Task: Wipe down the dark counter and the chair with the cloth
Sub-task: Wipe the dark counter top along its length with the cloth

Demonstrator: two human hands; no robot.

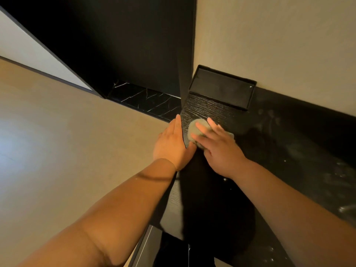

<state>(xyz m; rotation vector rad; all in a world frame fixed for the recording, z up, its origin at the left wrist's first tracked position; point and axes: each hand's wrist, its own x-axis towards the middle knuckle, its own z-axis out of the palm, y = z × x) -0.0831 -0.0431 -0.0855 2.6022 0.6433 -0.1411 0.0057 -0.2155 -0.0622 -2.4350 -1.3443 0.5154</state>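
The right hand (219, 149) presses flat, fingers spread, on the bunched cloth (194, 128), driving it over the dark tabletop (279, 143). The left hand (171, 143), fingers straight, lies beside it along the edge, probably to brace or catch dust. A black tray (221, 91) sits just beyond both hands.

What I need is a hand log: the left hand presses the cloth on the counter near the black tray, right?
No: in the head view the right hand presses the cloth on the counter near the black tray.
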